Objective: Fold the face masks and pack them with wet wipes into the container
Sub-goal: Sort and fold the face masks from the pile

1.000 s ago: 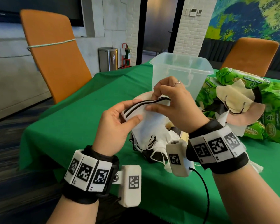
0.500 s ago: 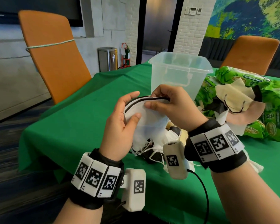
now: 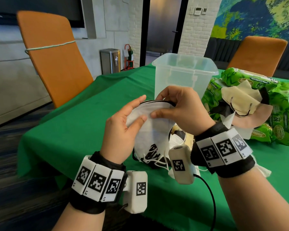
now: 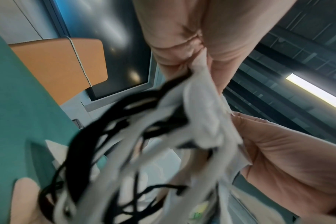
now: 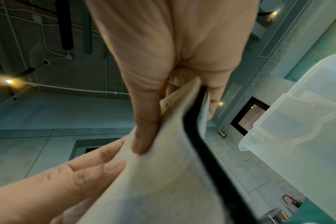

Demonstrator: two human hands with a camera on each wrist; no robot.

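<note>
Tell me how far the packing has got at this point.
Nothing is visibly packed: the container looks empty. Both hands, left hand and right hand, hold a stack of masks above the table. The wipes packs and a beige mask remain outside.

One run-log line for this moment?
step: folding | left hand: holds white mask | right hand: pinches mask's top edge | container: open, behind hands | wipes: on table
</note>
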